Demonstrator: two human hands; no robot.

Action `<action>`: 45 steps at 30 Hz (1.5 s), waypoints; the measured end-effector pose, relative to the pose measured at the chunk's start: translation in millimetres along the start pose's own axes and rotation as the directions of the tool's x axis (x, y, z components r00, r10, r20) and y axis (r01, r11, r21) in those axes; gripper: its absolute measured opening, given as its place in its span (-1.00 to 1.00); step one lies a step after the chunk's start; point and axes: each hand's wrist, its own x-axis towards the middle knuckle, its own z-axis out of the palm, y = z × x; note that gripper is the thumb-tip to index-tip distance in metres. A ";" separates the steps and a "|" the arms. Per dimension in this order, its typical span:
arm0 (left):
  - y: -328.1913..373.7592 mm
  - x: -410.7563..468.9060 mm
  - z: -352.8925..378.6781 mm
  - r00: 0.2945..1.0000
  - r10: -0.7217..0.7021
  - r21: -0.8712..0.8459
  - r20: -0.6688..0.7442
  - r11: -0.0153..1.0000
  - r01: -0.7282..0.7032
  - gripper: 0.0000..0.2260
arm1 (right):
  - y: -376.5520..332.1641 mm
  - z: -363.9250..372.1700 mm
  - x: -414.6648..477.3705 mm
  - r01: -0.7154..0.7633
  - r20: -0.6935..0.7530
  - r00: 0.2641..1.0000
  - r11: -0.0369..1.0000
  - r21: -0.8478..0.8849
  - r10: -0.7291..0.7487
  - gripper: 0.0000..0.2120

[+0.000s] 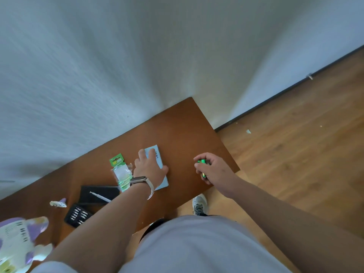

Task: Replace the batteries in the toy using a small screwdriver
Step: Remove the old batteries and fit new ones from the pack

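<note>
Toy [17, 241] sits aside, pack [121, 170] torn open, right hand [212, 168] curls round green batteries [201, 161], left hand [149, 168] flat on box [162, 183]; I judge fitting and screwing remain.

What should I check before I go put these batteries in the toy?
1. Batteries in grasp: the right hand grips the green batteries. Ok.
2. Other hand free: the left hand lies flat on a pale card on the table. Not ok.
3. Screwdriver within reach: the screwdriver lies on the black case. Ok.
4. Toy at hand: the toy sits at the table's near left end, away from both hands. Not ok.
5. Battery compartment open: the toy is blurred. Cannot tell.
6. Battery count and polarity: fingers hide most of them. Cannot tell.
</note>
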 end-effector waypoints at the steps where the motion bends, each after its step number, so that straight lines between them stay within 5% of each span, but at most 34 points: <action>1: 1.5 0.2 -1.2 1.000 -0.001 -0.030 0.002 1.000 0.001 -0.43 | -0.1 0.0 0.0 -0.004 -0.003 1.000 1.000 0.003 0.004 -0.89; 12: -1.2 -31.9 -39.1 0.982 0.089 -0.477 -0.167 0.865 -0.159 -0.33 | -30.3 26.9 12.1 0.000 0.071 0.997 1.000 -0.013 0.001 -0.90; 28: -115.0 -83.2 -100.5 0.866 0.451 -0.479 -0.218 0.723 -0.497 -0.23 | -88.8 126.1 -7.3 -0.057 0.387 0.922 0.991 0.121 0.006 -0.75; 36: -148.6 -94.1 -105.4 0.883 0.300 -0.604 -0.362 0.646 -0.467 -0.50 | -100.9 177.2 -22.7 -0.012 0.409 0.912 0.997 0.071 -0.018 -0.83; 40: -169.9 -101.0 -117.8 0.929 0.181 -0.732 -0.322 0.575 -0.366 -0.76 | -99.6 192.4 -26.8 -0.003 0.410 0.912 0.999 0.046 -0.016 -0.87; 45: -188.0 -104.8 -133.8 0.951 0.142 -0.810 -0.275 0.499 -0.309 -0.84 | -98.8 207.8 -33.7 0.050 0.437 0.898 0.999 -0.009 -0.041 -0.84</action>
